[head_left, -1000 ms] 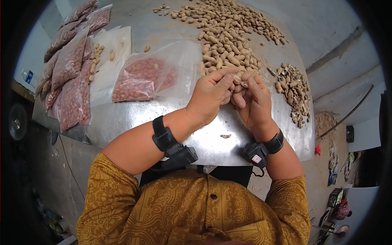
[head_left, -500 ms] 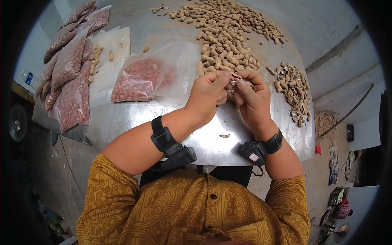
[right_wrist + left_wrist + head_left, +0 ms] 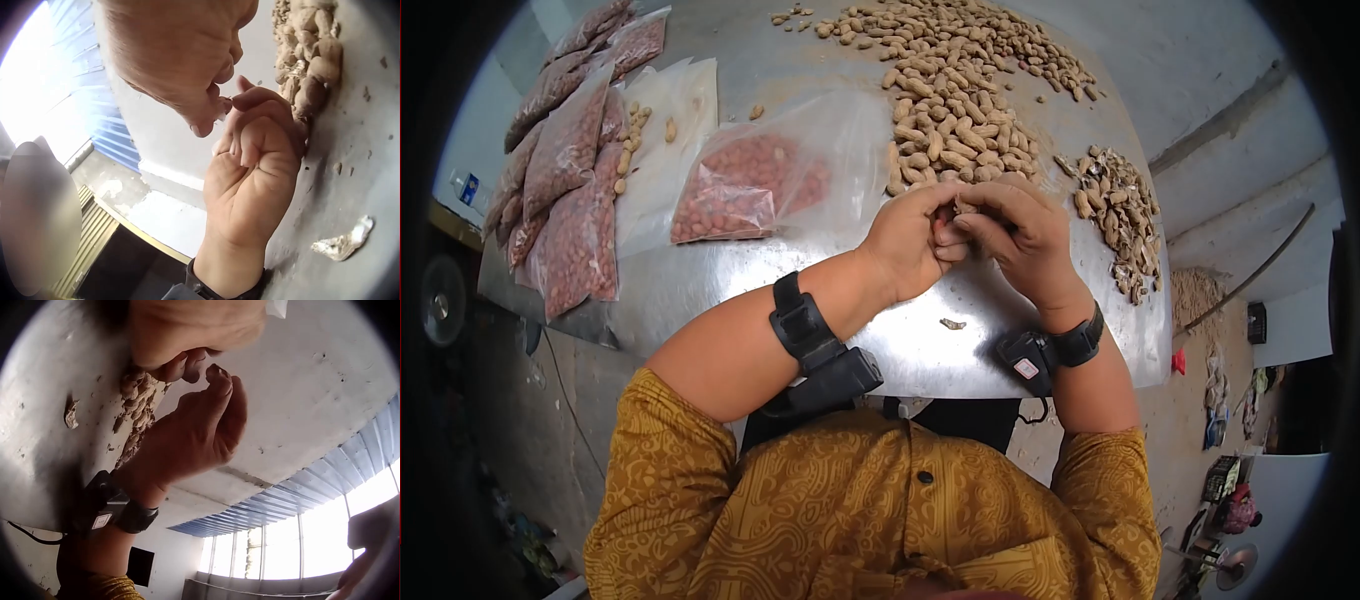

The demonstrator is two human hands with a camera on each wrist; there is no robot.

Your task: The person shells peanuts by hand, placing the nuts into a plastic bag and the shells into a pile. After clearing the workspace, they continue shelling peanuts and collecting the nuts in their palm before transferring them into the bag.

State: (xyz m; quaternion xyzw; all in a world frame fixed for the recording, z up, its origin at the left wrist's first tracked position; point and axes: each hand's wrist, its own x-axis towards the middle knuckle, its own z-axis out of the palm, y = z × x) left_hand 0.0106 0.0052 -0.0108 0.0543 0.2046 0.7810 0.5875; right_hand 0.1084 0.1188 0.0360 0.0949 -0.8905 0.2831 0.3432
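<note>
Over the metal table (image 3: pixel 800 252), both hands meet just in front of a heap of unshelled peanuts (image 3: pixel 960 135). My left hand (image 3: pixel 908 238) has its fingers curled into the palm, and a reddish peanut kernel (image 3: pixel 943 215) shows between thumb and fingers. From the right, my right hand (image 3: pixel 1030 240) reaches over with thumb and forefinger together at the left fingertips. In the right wrist view it pinches a small pale-brown piece of peanut shell (image 3: pixel 224 109); the left hand's fingertips touch beside it. The left palm's inside is mostly hidden.
Empty peanut shells (image 3: pixel 1118 215) are piled at right. An open clear bag of red kernels (image 3: pixel 730 190) lies left of the heap, beside a flat plastic bag (image 3: pixel 675 165) and stacked filled bags (image 3: pixel 565 160). One shell scrap (image 3: pixel 952 324) lies near the front edge.
Earlier both hands held an opened peanut shell between their fingertips. Now the right hand has turned inward over the left, and the left fingers are more curled.
</note>
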